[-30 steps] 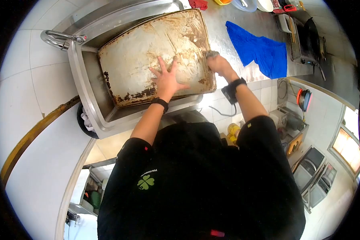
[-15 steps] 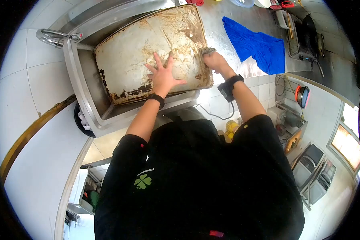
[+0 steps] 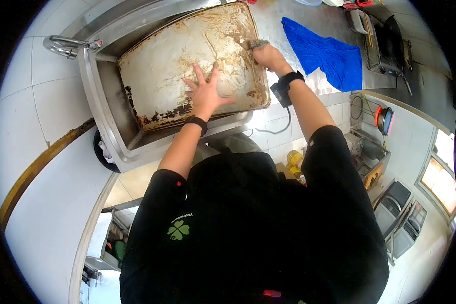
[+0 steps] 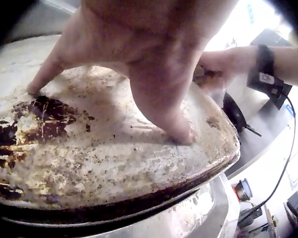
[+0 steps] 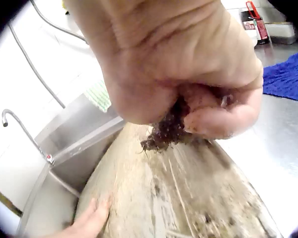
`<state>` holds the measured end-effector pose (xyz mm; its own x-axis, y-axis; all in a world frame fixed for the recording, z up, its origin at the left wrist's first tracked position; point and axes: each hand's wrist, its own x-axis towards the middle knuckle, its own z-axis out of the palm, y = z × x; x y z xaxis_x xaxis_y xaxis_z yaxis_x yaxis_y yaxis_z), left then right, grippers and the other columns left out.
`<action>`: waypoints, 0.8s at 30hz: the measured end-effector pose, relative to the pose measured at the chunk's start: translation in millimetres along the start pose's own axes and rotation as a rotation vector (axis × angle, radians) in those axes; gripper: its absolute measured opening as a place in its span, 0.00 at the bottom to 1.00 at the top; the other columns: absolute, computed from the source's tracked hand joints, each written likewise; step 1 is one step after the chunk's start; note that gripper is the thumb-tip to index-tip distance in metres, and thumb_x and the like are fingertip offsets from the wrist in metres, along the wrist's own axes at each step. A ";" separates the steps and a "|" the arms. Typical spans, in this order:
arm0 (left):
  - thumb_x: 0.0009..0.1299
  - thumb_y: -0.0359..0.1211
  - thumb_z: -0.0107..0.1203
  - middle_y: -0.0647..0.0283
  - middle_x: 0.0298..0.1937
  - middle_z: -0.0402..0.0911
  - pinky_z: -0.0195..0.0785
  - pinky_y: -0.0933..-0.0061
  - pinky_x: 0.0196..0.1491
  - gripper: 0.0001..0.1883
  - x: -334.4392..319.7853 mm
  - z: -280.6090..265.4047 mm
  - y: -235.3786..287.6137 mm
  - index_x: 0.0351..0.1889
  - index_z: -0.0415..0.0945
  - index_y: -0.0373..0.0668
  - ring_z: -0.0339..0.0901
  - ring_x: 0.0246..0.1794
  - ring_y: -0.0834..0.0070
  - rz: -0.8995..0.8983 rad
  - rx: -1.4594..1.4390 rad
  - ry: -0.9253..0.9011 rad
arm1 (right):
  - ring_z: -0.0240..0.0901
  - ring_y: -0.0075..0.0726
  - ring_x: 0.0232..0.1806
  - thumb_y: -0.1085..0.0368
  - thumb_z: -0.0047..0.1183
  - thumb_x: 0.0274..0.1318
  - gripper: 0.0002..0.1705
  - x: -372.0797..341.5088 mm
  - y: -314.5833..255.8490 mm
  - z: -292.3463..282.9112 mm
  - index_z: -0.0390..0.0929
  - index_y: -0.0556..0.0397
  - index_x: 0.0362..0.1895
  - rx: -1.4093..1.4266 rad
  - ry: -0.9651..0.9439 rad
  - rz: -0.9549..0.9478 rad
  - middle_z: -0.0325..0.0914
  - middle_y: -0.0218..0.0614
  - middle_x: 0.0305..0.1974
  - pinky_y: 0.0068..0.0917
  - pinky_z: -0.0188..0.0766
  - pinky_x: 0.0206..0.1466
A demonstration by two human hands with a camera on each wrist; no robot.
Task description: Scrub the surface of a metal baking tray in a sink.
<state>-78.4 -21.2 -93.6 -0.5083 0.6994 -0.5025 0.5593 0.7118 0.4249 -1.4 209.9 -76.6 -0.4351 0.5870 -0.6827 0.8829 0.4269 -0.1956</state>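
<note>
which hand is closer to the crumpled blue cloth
Right. The right hand, gripping a dark wiry scourer at the edge of the stained metal tray, is near the blue cloth; the left hand, spread on the tray, is farther.

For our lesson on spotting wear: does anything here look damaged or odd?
Yes: the tray over the sink has dark, crusty patches along its near edge and brownish scrape marks, unlike its paler middle.

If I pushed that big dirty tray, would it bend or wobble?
The tray probably wouldn't bend much: it looks flat under the spread left hand. It might slide or rock, because it lies across the sink. It could feel rough where the dark crust is flaky.
</note>
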 end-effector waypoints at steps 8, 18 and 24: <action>0.35 0.60 0.75 0.44 0.77 0.24 0.47 0.24 0.63 0.66 -3.0 -3.6 1.6 0.75 0.48 0.69 0.31 0.70 0.19 -0.040 -0.039 -0.029 | 0.77 0.57 0.47 0.54 0.40 0.51 0.22 -43.1 5.2 8.9 0.83 0.52 0.39 -0.053 -0.043 -0.005 0.80 0.52 0.42 0.41 0.72 0.54; 0.34 0.66 0.73 0.45 0.78 0.24 0.53 0.22 0.59 0.69 0.1 -3.1 1.4 0.76 0.44 0.68 0.32 0.69 0.18 -0.023 0.012 0.007 | 0.77 0.59 0.49 0.52 0.40 0.54 0.25 -29.9 15.6 12.3 0.83 0.57 0.40 -0.294 -0.032 -0.171 0.80 0.53 0.44 0.43 0.71 0.57; 0.35 0.65 0.72 0.45 0.78 0.24 0.55 0.23 0.58 0.68 -0.4 -1.4 -1.0 0.76 0.45 0.68 0.35 0.69 0.18 -0.002 0.014 0.011 | 0.77 0.58 0.46 0.57 0.40 0.52 0.21 -7.1 -11.8 -13.5 0.83 0.53 0.39 -0.187 0.011 -0.113 0.79 0.55 0.44 0.45 0.72 0.54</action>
<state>-79.7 -22.0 -92.7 -0.5167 0.6984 -0.4953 0.5674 0.7125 0.4128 -11.0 210.0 -59.9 -0.5321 0.5349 -0.6563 0.7808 0.6098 -0.1361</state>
